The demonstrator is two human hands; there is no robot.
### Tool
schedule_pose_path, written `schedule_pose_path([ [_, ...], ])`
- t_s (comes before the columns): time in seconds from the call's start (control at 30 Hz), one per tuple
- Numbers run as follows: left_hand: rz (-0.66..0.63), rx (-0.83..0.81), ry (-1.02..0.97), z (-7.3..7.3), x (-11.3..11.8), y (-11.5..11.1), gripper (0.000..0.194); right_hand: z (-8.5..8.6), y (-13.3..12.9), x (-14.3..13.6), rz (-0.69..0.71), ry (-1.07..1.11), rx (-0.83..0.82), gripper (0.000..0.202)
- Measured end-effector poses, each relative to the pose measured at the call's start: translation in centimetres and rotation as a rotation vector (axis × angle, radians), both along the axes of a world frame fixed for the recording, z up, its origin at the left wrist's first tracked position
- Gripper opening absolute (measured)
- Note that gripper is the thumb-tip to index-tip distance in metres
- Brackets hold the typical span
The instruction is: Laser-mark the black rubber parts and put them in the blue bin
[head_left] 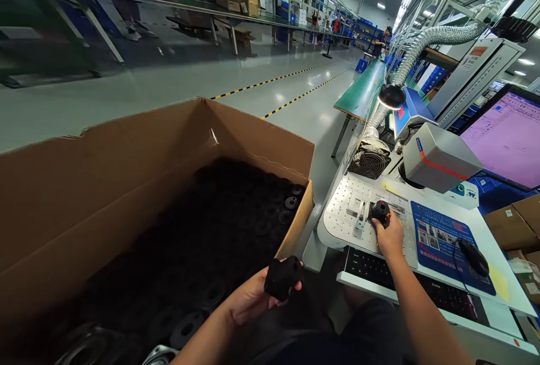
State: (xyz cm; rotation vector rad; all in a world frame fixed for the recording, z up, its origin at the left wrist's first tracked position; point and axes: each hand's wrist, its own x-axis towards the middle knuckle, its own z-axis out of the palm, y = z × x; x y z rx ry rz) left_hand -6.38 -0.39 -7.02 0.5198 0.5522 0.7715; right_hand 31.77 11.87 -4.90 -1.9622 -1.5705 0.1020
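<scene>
My left hand (257, 294) is closed around a black cylindrical part (282, 278), held just past the near right edge of a large cardboard box (253, 129). Many similar black round parts (291, 202) lie inside that box, some showing a centre hole. Over on the machine bed, my right hand (391, 234) grips another black cylindrical part (380, 212) by its side. This part is at a small metal fixture (360, 213) on the perforated plate (337, 224); whether it is seated there I cannot tell.
A grey marking head with an orange stripe (441, 157) overhangs the plate. Right of it are a monitor (504, 129), a blue mat (447, 241) and a mouse (475, 257). A keyboard (371, 266) sits below the plate. A ducted fan (369, 161) stands behind it.
</scene>
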Motion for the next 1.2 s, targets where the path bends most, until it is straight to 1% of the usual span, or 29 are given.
schedule_pose_path([
  [0.2,0.001,-0.013,0.022,0.8,0.4,0.0,0.047,0.0,-0.4,-0.2,0.01,-0.109,-0.01,0.06],
  [0.33,0.015,-0.018,0.045,0.8,0.3,-0.1,0.047,0.0,-0.2,-0.4,0.023,-0.048,-0.001,0.06],
  [0.4,0.012,0.002,0.047,0.5,0.2,-0.1,0.05,-0.1,-0.2,-0.4,0.012,0.001,0.016,0.065],
  [0.47,0.01,0.021,0.049,0.1,0.1,-0.2,0.049,0.0,-0.8,-0.3,0.0,0.048,0.039,0.073],
  [0.53,0.01,0.025,0.043,-0.3,0.1,-0.2,0.047,0.1,-2.3,-0.1,-0.008,0.087,0.085,0.075],
  [0.57,0.012,0.027,0.035,-0.5,0.1,-0.2,0.046,0.2,-3.4,0.0,-0.011,0.099,0.121,0.072],
  [0.7,0.019,0.027,0.016,-1.4,0.1,-0.2,0.046,0.1,-9.5,-0.3,-0.009,0.119,0.264,0.049],
  [0.8,0.021,0.016,0.029,-1.8,0.1,-0.1,0.051,-0.9,-13.9,-1.0,0.04,0.14,0.267,0.038],
  [0.87,0.016,0.01,0.028,-1.9,0.2,-0.1,0.054,-1.9,-15.9,-1.3,0.086,0.146,0.233,0.037],
  [0.97,0.013,-0.005,0.011,-2.0,0.2,0.0,0.055,-3.3,-17.1,-1.4,0.119,0.128,0.195,0.039],
  [1.1,0.011,0.006,0.018,-2.2,0.2,0.1,0.054,-4.5,-17.3,-0.8,0.123,0.105,0.176,0.042],
  [1.2,0.015,0.016,0.032,-2.2,0.2,0.0,0.054,-5.1,-17.3,-0.6,0.118,0.103,0.139,0.045],
])
